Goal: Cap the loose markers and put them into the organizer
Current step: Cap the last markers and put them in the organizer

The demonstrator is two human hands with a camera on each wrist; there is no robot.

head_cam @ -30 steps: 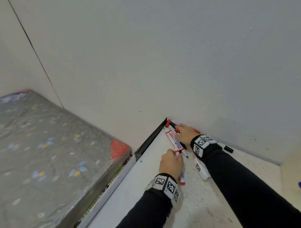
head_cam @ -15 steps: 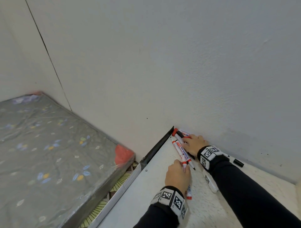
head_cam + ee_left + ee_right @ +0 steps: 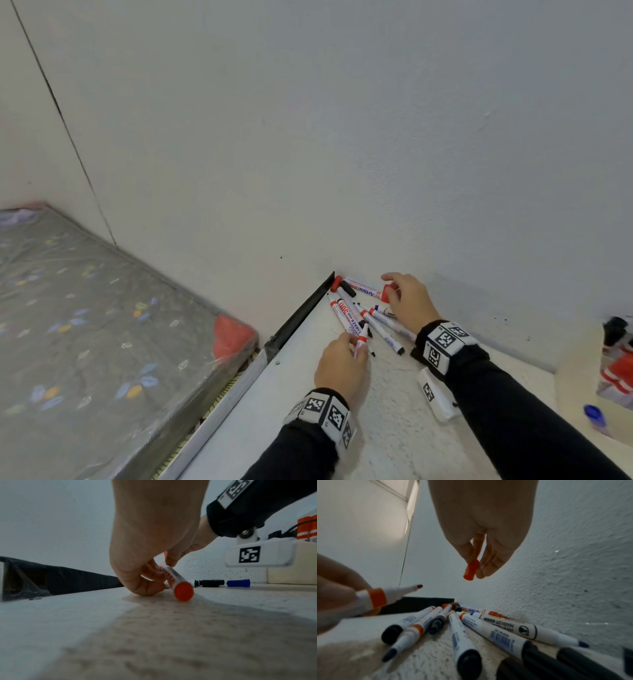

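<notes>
The left hand pinches an uncapped red marker at the near edge of the pile, its tail low over the desk and its tip raised toward the far wall. The right hand pinches a red cap between thumb and fingers, up by the wall, apart from that tip.

To cap it well, I'd say bring the cap's open end square onto the tip, keep the barrel steady, and push until it seats.

The loose markers fan out in the far left corner; I count about seven there, though they overlap and blur. One black cap and one blue cap lie on the desk. The organizer stands well to the right, already holding some markers.
</notes>
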